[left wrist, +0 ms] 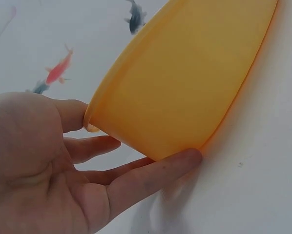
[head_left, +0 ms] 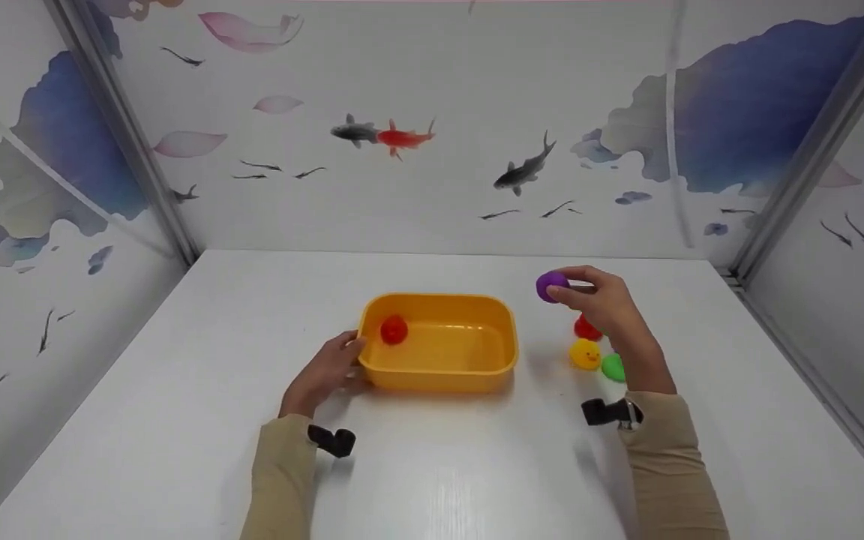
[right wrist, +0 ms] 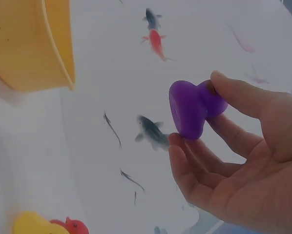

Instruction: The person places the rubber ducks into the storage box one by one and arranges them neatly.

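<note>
Your right thumb and fingers (right wrist: 241,92) are clamped on a purple toy (head_left: 551,286), thumb on one side and fingertips on the other. The right hand (head_left: 600,300) holds the toy in the air to the right of the yellow tub (head_left: 432,381), apart from it.

Your left hand (head_left: 328,369) grips the left end of the tub: the thumb is at the rim, and the fingers lie along the outer wall, somewhat spread.

Inside the tub, near its left end, sits a red toy (head_left: 394,330). To the tub's right, below your right hand in the head view, a yellow duck (head_left: 585,355) sits on the table (head_left: 439,465) with a red duck (right wrist: 75,226) behind it and a green toy (head_left: 613,368) beside it; your right wrist partly hides the green one.

Tan sleeves (head_left: 668,457) cover your forearms nearer you than the tub, with a black camera (head_left: 333,442) at each wrist. Beyond the tub stands a white wall (head_left: 327,217) printed with fish.
</note>
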{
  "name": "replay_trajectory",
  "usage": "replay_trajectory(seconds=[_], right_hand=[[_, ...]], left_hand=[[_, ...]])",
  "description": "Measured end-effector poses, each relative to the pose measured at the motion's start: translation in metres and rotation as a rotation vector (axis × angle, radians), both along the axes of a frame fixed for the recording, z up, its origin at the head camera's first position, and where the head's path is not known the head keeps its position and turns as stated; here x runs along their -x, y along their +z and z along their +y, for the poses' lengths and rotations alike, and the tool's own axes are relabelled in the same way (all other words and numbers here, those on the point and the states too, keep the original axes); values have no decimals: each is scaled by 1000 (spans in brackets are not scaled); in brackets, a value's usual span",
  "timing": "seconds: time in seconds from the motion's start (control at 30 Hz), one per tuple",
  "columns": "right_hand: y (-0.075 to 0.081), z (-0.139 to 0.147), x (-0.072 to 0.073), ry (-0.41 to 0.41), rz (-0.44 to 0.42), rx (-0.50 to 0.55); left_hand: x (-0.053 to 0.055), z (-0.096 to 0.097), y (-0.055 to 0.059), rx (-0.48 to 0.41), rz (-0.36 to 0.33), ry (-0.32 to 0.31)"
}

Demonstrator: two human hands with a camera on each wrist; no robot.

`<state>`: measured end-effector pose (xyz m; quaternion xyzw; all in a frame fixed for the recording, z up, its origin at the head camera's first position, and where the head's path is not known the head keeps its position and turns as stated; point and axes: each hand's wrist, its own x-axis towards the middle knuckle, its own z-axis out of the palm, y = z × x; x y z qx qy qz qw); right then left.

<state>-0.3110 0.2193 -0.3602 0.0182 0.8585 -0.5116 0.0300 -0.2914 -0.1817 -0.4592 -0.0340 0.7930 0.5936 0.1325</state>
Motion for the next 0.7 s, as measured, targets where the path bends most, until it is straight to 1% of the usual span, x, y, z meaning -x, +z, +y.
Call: replay_trajectory(seconds=[0.13, 0.3, 0.5, 0.7], right_hand=[[-3, -20, 7, 64, 34, 22], [-4, -46, 15, 112, 34, 43], [-7, -73, 23, 132, 36, 55], [-8, -97, 28, 135, 14, 71]], left_hand=[[1, -1, 0, -16, 2, -3], [0, -1, 0, -37, 7, -8], [2, -1, -1, -39, 13, -5], [2, -1, -2, -8, 17, -1]])
